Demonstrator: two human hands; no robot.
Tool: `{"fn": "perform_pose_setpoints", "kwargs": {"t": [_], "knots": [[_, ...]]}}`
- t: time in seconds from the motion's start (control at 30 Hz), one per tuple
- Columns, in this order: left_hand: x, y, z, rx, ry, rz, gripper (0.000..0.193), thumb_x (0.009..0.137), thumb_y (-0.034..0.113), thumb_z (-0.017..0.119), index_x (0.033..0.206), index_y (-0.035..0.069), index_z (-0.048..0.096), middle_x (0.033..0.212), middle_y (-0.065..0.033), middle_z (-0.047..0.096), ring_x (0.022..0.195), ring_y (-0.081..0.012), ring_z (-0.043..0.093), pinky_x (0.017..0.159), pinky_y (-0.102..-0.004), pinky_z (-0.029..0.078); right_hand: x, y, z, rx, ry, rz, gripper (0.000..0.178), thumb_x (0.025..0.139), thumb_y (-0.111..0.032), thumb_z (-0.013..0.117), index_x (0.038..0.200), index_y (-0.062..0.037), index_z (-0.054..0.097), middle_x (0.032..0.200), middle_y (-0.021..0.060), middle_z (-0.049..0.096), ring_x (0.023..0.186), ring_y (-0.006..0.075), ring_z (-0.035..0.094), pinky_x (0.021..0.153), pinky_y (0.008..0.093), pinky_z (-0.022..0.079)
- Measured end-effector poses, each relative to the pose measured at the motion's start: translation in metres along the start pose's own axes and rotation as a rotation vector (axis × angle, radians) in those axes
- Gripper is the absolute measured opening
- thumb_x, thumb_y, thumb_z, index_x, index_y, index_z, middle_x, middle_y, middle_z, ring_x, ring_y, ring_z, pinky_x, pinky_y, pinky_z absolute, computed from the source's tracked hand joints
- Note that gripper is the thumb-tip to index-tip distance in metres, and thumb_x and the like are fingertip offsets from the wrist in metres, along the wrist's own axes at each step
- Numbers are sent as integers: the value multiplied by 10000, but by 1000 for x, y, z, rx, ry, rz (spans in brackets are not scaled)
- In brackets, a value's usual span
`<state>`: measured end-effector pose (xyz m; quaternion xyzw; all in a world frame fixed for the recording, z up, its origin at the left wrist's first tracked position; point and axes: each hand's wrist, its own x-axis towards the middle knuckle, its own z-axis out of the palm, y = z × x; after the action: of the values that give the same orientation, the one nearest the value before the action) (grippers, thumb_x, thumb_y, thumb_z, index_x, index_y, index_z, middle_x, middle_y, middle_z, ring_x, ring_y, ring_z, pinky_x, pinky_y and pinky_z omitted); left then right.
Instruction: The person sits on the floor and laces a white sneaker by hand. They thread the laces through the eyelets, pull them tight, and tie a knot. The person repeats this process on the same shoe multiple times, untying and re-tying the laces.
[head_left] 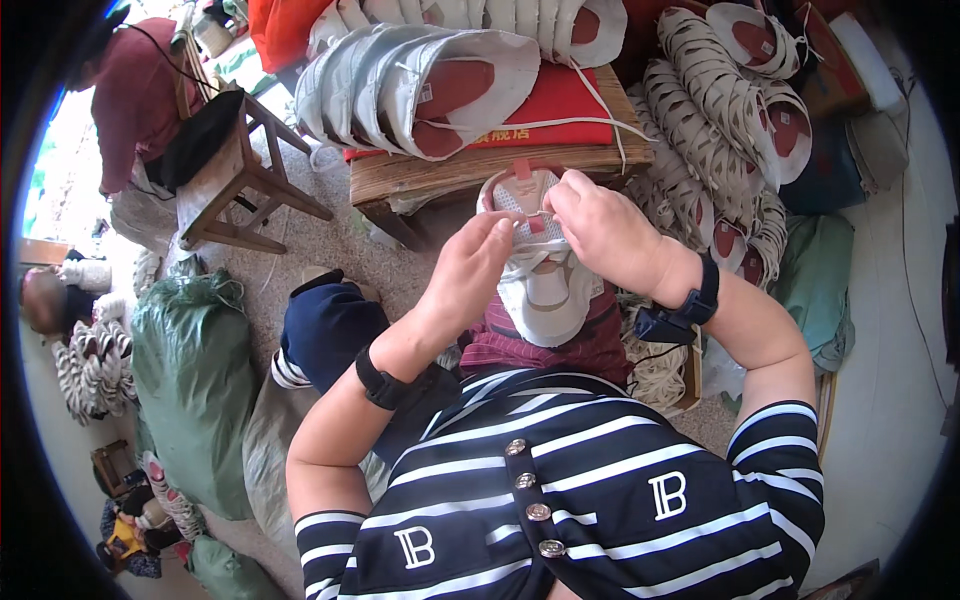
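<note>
A white shoe upper (543, 312) with a pinkish tongue and inner lining rests on my lap, its toe towards me, at the front edge of a wooden bench. My left hand (468, 268) is closed, thumb and forefinger pinching the left side of the opening. From the right, my right hand (612, 232) pinches a thin whitish shoelace (541, 213) over the tongue; its fingertips partly hide the lace. Both hands work close together above the upper. Dark bands circle both wrists.
Stacked white uppers (400, 95) lie on a red packet (560, 125) atop the wooden bench (480, 185). More bundled uppers (715, 110) are piled at right, above loose laces (660, 375). A green sack (192, 380), a wooden stool (235, 185) and a seated person (135, 95) are at left.
</note>
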<state>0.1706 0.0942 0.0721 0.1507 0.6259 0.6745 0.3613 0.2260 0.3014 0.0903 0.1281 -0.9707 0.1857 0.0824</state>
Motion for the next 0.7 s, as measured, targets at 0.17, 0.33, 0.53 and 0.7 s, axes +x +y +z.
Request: {"fn": "perform_pose_setpoints", "kwargs": {"t": [0.17, 0.33, 0.53, 0.7], "knots": [[1, 16, -3, 169, -108, -71, 408, 1083, 274, 471, 1338, -26, 577, 854, 37, 545, 737, -53, 454, 635, -216, 382, 2, -9, -1, -270, -24, -25, 71, 807, -69, 614, 857, -35, 578, 895, 150, 587, 817, 317, 665, 692, 414, 561], [7, -14, -4, 199, -29, 94, 407, 1080, 276, 469, 1321, -29, 589, 906, 20, 595, 755, -54, 472, 650, -213, 390, 1, -16, 5, -233, 5, -105, 135, 803, -43, 641, 901, -43, 548, 895, 149, 560, 755, 331, 643, 658, 417, 546], [5, 8, -1, 89, -44, -96, 366, 1076, 272, 477, 1252, -10, 630, 888, 31, 593, 739, -47, 467, 635, -214, 387, 0, -18, 7, -302, -48, -62, 143, 811, -46, 650, 921, -45, 558, 881, 148, 563, 749, 338, 633, 661, 413, 545], [9, -4, -5, 57, -65, -37, 359, 1065, 281, 500, 1230, -5, 640, 880, 26, 597, 730, -51, 472, 628, -216, 392, -1, -8, 10, -111, -1, 13, 148, 836, -58, 649, 954, -59, 559, 901, 139, 580, 777, 353, 641, 670, 423, 546]]}}
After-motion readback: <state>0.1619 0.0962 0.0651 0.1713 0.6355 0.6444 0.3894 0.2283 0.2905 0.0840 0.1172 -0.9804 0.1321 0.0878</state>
